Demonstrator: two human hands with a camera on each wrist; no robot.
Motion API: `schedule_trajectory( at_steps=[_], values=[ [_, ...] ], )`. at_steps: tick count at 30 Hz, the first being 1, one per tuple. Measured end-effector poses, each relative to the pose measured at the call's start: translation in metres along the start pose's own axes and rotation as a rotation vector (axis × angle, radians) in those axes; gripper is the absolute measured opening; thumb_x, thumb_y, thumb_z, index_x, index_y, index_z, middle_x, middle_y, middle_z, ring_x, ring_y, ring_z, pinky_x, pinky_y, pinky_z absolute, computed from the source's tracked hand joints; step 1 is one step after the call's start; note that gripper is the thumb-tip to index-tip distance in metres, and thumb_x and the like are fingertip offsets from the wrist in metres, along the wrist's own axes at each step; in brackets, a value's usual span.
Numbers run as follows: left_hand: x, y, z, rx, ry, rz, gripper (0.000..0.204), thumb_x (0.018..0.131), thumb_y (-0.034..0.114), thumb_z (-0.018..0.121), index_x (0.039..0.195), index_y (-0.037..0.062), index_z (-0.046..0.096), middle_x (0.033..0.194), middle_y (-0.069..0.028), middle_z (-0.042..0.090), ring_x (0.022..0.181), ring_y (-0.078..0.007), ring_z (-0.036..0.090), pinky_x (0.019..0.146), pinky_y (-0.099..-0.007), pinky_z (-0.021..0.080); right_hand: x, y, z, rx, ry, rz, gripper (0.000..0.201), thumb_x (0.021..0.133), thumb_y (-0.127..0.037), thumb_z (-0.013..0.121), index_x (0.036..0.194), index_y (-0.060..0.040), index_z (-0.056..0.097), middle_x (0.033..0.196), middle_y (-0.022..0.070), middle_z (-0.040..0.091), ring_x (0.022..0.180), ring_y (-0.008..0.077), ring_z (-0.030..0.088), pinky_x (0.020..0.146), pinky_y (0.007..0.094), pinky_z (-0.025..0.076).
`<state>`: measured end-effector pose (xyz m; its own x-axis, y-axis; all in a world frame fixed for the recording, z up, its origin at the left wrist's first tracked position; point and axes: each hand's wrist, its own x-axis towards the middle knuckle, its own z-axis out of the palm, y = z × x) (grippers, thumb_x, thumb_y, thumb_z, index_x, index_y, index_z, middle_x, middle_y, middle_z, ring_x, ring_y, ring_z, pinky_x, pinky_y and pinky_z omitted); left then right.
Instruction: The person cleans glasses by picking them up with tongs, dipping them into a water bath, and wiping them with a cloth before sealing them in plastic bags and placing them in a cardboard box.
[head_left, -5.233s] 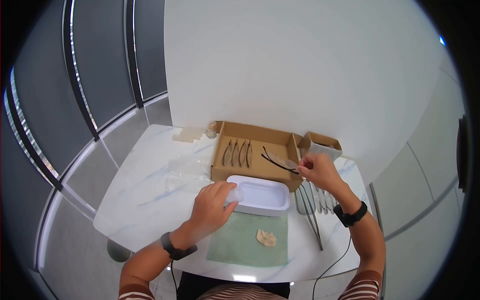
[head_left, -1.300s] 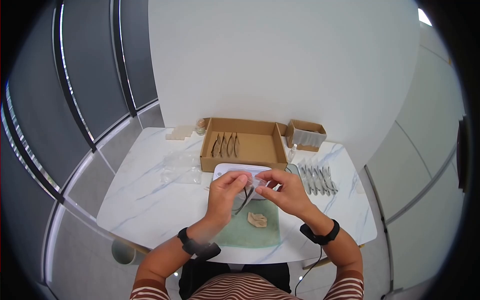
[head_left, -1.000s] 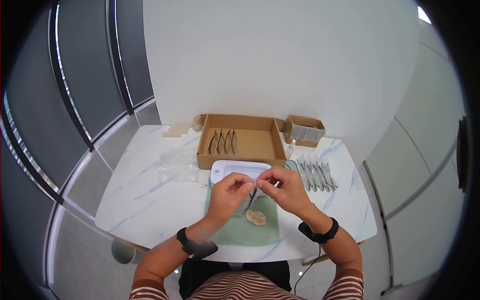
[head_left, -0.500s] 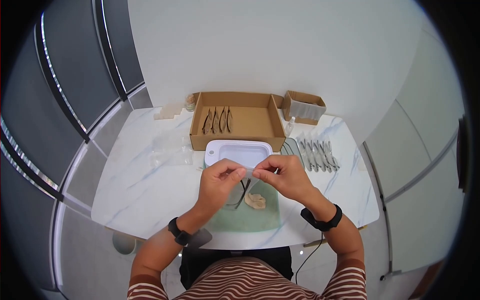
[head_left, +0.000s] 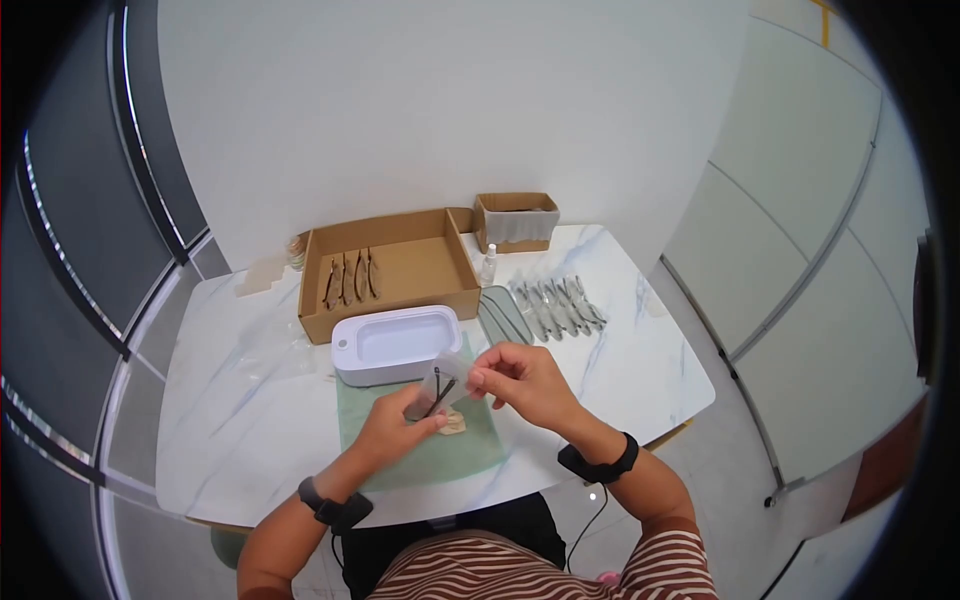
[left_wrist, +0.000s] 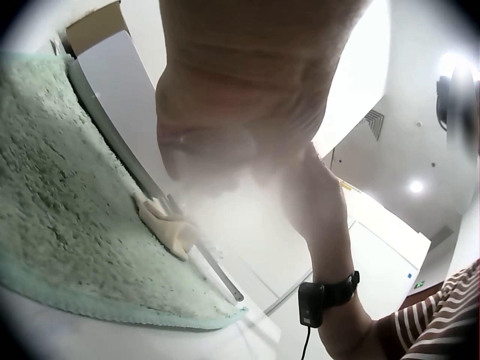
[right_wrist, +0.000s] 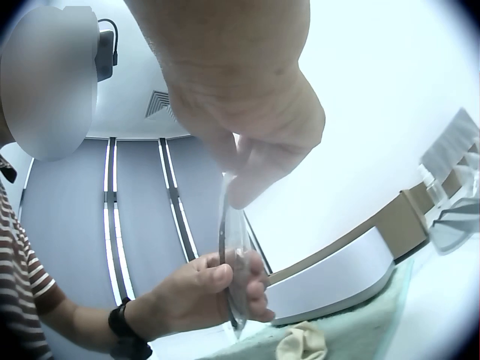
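Between my hands is a clear plastic bag with a pair of eyeglasses inside, their dark temples showing through. My left hand holds the lower part of the bag, thumb on one side and fingers on the other, as the right wrist view shows. My right hand pinches the bag's upper edge between thumb and fingertips. In the left wrist view the left fingers are blurred and hide the bag. A crumpled beige cloth lies below on a green towel.
A white basin stands behind the towel. Further back, a cardboard box holds several eyeglasses. To the right are a grey tray, a spray bottle, a small carton and several bagged eyeglasses.
Earlier my right hand held the eyeglasses by the box; they are now in the bag. Since half a second ago, my left hand has moved from the bag's top edge to its lower part.
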<state>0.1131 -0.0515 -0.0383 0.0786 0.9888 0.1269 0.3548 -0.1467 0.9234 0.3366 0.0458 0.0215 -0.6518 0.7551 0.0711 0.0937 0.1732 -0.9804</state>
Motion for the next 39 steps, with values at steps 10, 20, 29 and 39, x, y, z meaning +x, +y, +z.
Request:
schedule_trajectory(
  at_steps=[10,20,29,39],
  values=[
    [0.031,0.019,0.04,0.751,-0.228,0.432,0.025,0.081,0.019,0.077,0.098,0.0058,0.065,0.089,-0.0118,0.067,0.084,-0.0316,0.067,0.073,-0.0409,0.052,-0.082,0.025,-0.065,-0.213,0.21,0.016,0.036,0.092,-0.023,0.075,0.122,-0.0033,0.071,0.098,0.0056,0.072,0.09,0.0107,0.066,0.074,0.0265,0.054],
    [0.083,0.043,0.101,0.942,-0.333,0.821,0.009,0.079,0.013,0.063,0.087,0.01,0.061,0.081,-0.0049,0.059,0.081,-0.0229,0.063,0.076,-0.038,0.046,-0.1,0.053,-0.085,-0.624,0.022,0.1,0.029,0.084,-0.029,0.08,0.104,-0.007,0.077,0.078,0.0085,0.071,0.068,0.0241,0.066,0.066,0.0336,0.052],
    [0.129,0.057,0.114,0.894,-0.103,1.079,0.035,0.08,0.012,0.063,0.115,0.0083,0.066,0.109,-0.0085,0.065,0.101,-0.0256,0.064,0.093,-0.0429,0.047,-0.097,0.074,-0.128,-0.387,0.08,0.283,0.019,0.084,-0.013,0.081,0.092,0.0002,0.072,0.074,0.0028,0.068,0.068,0.0099,0.061,0.064,0.0273,0.05],
    [0.145,0.007,0.126,0.955,-0.414,0.672,0.026,0.08,0.005,0.063,0.106,0.0029,0.064,0.11,-0.0121,0.061,0.089,-0.0297,0.065,0.072,-0.0411,0.056,-0.093,0.08,-0.144,-0.858,0.337,0.318,0.019,0.082,-0.019,0.074,0.092,-0.0051,0.067,0.068,0.0084,0.068,0.062,0.0244,0.067,0.061,0.0357,0.052]
  ],
)
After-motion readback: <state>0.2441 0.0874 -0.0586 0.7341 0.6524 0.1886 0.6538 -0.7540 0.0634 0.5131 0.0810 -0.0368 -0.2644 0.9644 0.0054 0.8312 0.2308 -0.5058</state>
